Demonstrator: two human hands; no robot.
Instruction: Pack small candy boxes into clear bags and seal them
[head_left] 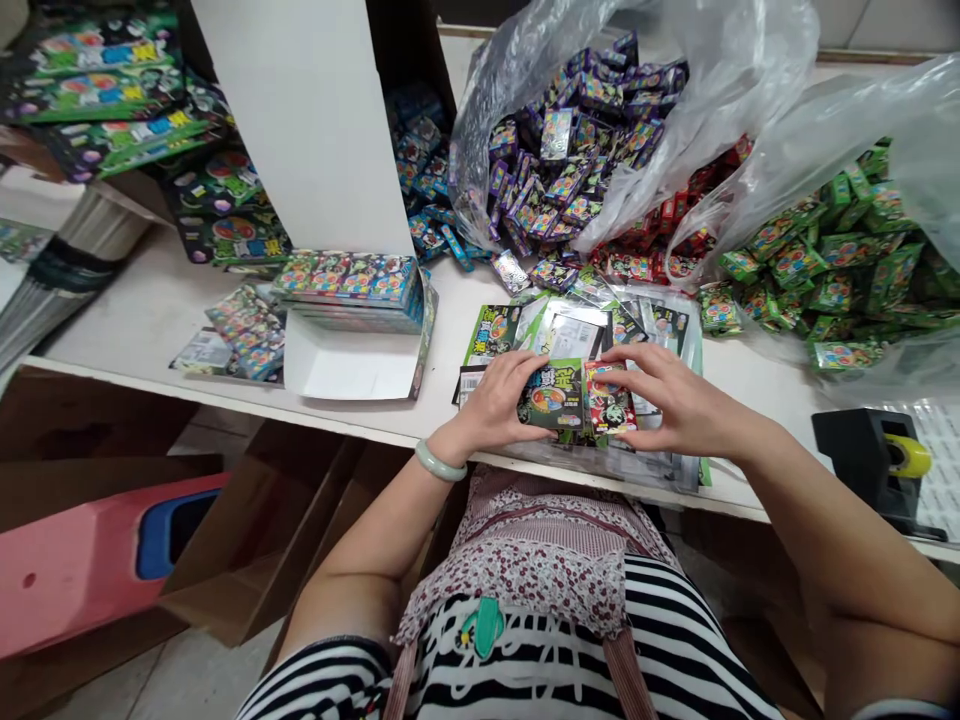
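Observation:
My left hand (491, 400), with a pale green bangle at the wrist, grips the left side of a green-and-black printed packet (559, 395). My right hand (679, 400) has its thumb and fingers around a small red candy box (611, 410), which lies against the packet's right edge. Both are close to the front edge of the table, over a pile of flat clear bags and printed cards (491, 330). To the left, an open white display carton (352, 355) has rows of small multicoloured packs along its back.
Clear plastic bags of small purple boxes (555, 190), red boxes (675, 220) and green boxes (832, 260) line the back. Blue boxes (427, 170) lie behind the carton. A tape dispenser (870, 465) sits at right. Below the table are cardboard boxes (255, 520) and a pink stool (82, 560).

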